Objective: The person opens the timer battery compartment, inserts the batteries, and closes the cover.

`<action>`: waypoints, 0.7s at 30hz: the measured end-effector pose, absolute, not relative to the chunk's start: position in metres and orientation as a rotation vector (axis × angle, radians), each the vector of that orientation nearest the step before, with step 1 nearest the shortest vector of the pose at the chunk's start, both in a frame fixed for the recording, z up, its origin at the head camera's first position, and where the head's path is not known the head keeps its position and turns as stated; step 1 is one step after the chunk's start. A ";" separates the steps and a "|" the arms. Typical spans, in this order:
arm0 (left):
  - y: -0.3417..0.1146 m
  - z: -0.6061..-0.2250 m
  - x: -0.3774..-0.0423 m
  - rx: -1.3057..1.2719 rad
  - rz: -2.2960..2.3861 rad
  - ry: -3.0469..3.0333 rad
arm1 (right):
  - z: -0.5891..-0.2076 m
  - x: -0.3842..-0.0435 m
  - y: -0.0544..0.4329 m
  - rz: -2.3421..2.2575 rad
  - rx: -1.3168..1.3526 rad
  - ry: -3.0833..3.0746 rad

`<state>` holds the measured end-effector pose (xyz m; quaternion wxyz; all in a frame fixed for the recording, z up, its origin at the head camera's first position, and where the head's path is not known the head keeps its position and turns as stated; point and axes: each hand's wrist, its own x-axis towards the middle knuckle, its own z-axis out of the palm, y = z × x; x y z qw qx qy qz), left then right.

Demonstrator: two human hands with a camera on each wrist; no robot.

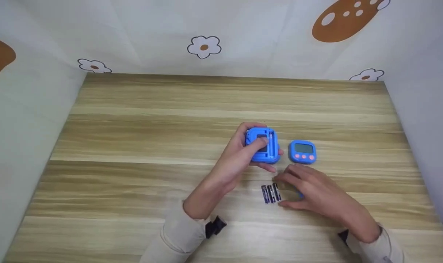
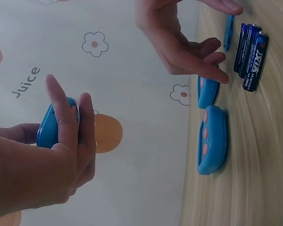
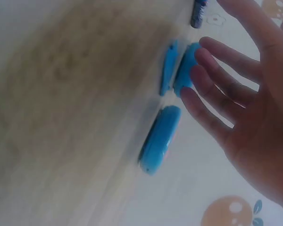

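Note:
In the head view my left hand (image 1: 236, 160) holds a blue digital timer (image 1: 274, 155), back side up, its long battery slot exposed. The thumb presses across its back. My right hand (image 1: 312, 186) reaches over the wood surface, its bent fingers and thumb spread apart around the right side of three dark blue batteries (image 1: 271, 193). Those batteries lie side by side, labels showing in the left wrist view. Beneath the right hand a thin blue cover (image 2: 229, 33) is partly hidden in the head view. The right wrist view shows the right palm (image 3: 269, 122) with nothing in it.
A second blue timer (image 1: 302, 151) with pink buttons lies face up beyond the right hand. Both side views show two timers on the surface, one (image 2: 206, 92) partly behind the right fingers. Patterned white walls (image 1: 152, 36) border the wood table (image 1: 133, 146).

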<state>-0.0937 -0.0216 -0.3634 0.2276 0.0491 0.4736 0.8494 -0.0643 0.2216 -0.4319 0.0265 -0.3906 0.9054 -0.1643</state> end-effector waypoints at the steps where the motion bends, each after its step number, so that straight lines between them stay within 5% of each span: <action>1: -0.022 -0.363 -0.094 0.137 2.337 1.306 | -0.433 -0.065 0.220 -0.496 -1.199 2.790; 16: -0.020 -0.363 -0.095 0.105 2.305 1.347 | -0.435 -0.067 0.217 -0.481 -1.237 2.821; 21: -0.020 -0.366 -0.094 0.116 2.319 1.340 | -0.406 -0.068 0.221 -0.673 -1.223 2.878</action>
